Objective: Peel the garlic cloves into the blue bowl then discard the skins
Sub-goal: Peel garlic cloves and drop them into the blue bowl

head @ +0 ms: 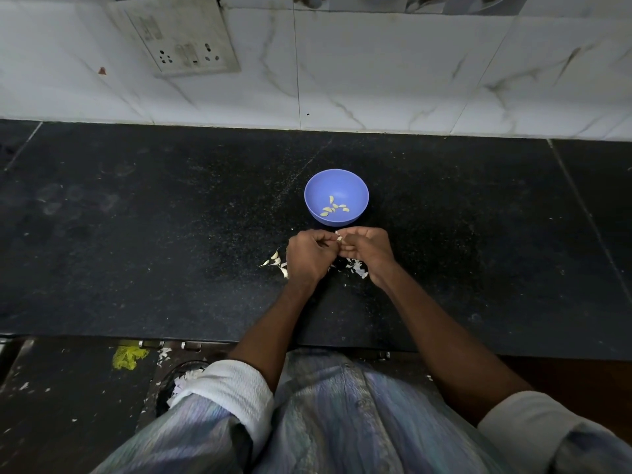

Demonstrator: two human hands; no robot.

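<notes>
A small blue bowl (336, 186) stands on the black counter and holds several peeled garlic cloves (333, 207). Just in front of the bowl, my left hand (307, 256) and my right hand (369, 251) meet fingertip to fingertip and pinch one pale garlic clove (339, 237) between them. Unpeeled cloves (277, 260) lie on the counter to the left of my left hand. Loose white skins (357, 266) lie under and beside my right wrist, partly hidden by it.
The black stone counter (171, 234) runs left and right, backed by a white marble wall with a socket plate (184, 46). Below the counter's front edge, a dark bin (171, 381) with scraps in it sits at my left, near a yellow scrap (130, 356).
</notes>
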